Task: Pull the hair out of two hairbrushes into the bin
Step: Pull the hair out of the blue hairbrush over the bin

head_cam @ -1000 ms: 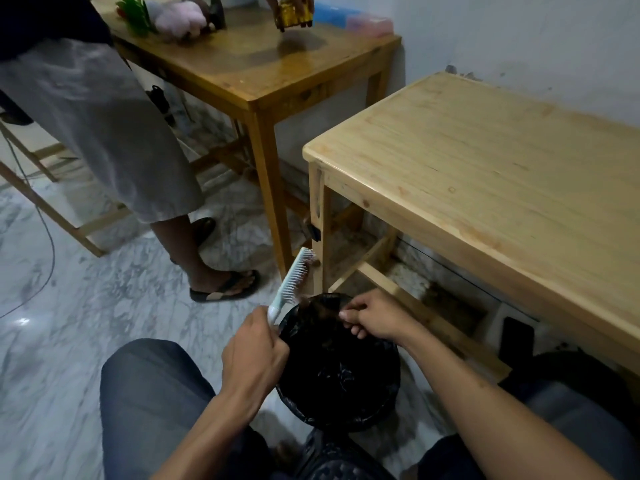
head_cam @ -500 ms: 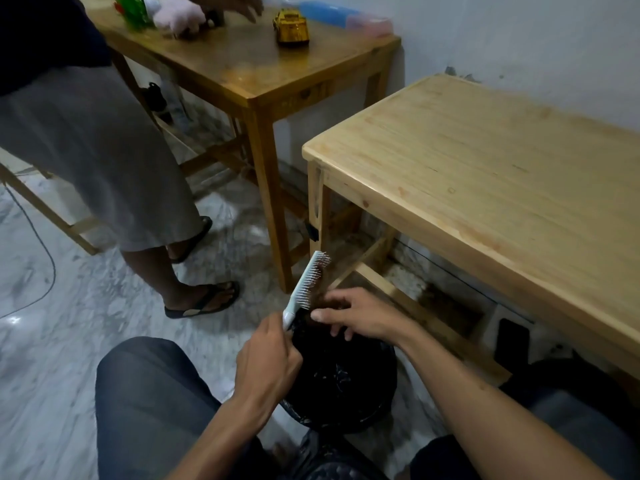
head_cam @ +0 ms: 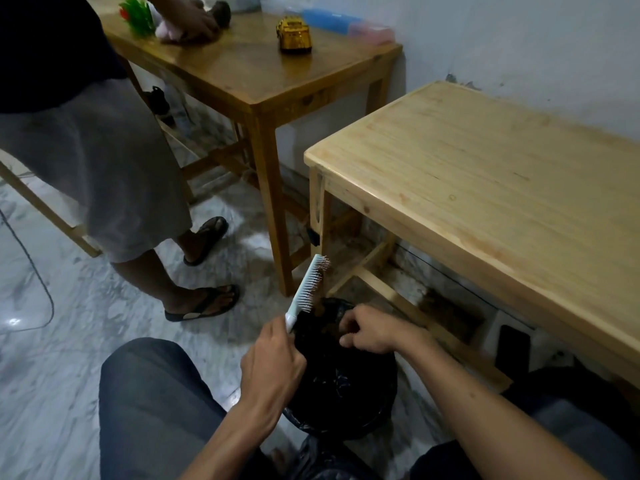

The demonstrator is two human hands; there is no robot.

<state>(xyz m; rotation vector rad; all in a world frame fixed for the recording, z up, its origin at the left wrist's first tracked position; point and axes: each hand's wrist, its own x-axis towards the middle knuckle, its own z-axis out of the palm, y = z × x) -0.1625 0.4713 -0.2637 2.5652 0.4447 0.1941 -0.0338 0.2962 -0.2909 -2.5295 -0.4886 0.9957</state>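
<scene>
My left hand [head_cam: 273, 362] grips the handle of a pale mint hairbrush [head_cam: 306, 289], held upright over the far left rim of the bin, bristles facing right. A tuft of brownish hair clings to its bristles near the tip. The bin [head_cam: 367, 407] is round with a black liner and stands on the floor between my knees. My right hand [head_cam: 369, 329] hovers over the bin's far rim, fingers pinched together; a little dark hair seems to be between them. A second brush is not in view.
A light wooden table [head_cam: 485, 188] stands to the right, a darker one [head_cam: 249, 74] behind it with a yellow toy truck [head_cam: 294, 32]. Another person [head_cam: 104, 150] in grey shorts and sandals stands at left on the marble floor. A black phone [head_cam: 512, 348] lies under the table.
My right hand went up to the bristles and has come back down over the bin, fingers pinched. The brush rose slightly. The other person stepped and put a hand on the far table.
</scene>
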